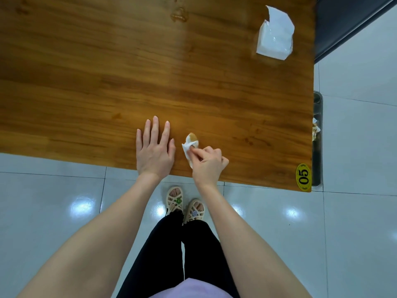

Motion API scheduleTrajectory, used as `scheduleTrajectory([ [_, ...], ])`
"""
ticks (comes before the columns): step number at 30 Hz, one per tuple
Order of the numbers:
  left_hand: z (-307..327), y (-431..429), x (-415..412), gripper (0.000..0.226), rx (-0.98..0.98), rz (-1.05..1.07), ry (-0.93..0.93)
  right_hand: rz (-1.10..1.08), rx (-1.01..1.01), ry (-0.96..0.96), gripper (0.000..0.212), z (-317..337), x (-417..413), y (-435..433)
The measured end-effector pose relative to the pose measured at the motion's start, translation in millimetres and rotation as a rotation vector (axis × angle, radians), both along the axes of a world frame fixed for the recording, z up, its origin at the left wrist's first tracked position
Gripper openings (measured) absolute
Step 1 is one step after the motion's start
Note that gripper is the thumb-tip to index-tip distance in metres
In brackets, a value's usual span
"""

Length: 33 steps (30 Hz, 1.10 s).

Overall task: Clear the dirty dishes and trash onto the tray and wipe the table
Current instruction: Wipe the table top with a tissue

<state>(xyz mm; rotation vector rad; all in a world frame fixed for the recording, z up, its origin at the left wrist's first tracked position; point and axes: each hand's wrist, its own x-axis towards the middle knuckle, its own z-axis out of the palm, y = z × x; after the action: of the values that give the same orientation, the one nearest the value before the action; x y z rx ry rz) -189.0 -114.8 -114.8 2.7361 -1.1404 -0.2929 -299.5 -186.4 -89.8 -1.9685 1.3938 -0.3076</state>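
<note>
One crumpled, brown-stained white tissue (pixel 190 145) at the front edge of the brown wooden table (pixel 107 72), pinched in right hand (pixel 209 163). Left hand (pixel 154 151) flat beside it, fingers straight. One white plastic-wrapped napkin pack (pixel 276 37) far right.

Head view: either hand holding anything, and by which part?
Right hand pinches the stained tissue around its middle; left hand lies flat on the table, holding nothing.
</note>
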Motion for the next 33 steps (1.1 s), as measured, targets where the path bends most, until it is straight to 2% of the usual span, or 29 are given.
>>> scheduleTrajectory([
  [2, -0.1, 0.5, 0.4, 0.056, 0.011, -0.002, 0.001, -0.021, -0.036, 0.014, 0.018, 0.3, -21.2, -11.8],
  [7, 3.9, -6.5, -4.7, 0.053, 0.015, 0.016, 0.025, -0.290, -0.063, 0.068, 0.021, 1.3, -54.5, -50.5],
  [11, 10.9, -32.4, -30.5, 0.058, -0.007, -0.071, 0.045, -0.249, -0.036, 0.018, 0.021, 0.3, -43.6, -35.4],
  [14, 11.1, -49.6, -40.9, 0.059, 0.011, -0.138, 0.039, -0.216, -0.088, 0.027, 0.020, 0.7, -50.4, -39.4],
  [20, 3.4, -56.1, -43.4, 0.061, 0.068, -0.170, -0.015, -0.559, -0.097, 0.073, 0.020, 0.5, -81.2, -100.3],
  [22, 3.8, -57.5, -43.2, 0.061, 0.066, -0.173, -0.016, -0.564, -0.091, 0.060, 0.020, -0.8, -73.9, -101.5],
  [27, 2.9, -56.4, -43.8, 0.060, 0.065, -0.164, -0.003, -0.369, -0.101, 0.057, 0.023, -1.9, -60.2, -86.3],
  [33, -0.2, -57.4, -42.7, 0.059, 0.043, -0.170, -0.006, -0.617, -0.070, 0.076, 0.023, 0.7, -73.8, -138.6],
])
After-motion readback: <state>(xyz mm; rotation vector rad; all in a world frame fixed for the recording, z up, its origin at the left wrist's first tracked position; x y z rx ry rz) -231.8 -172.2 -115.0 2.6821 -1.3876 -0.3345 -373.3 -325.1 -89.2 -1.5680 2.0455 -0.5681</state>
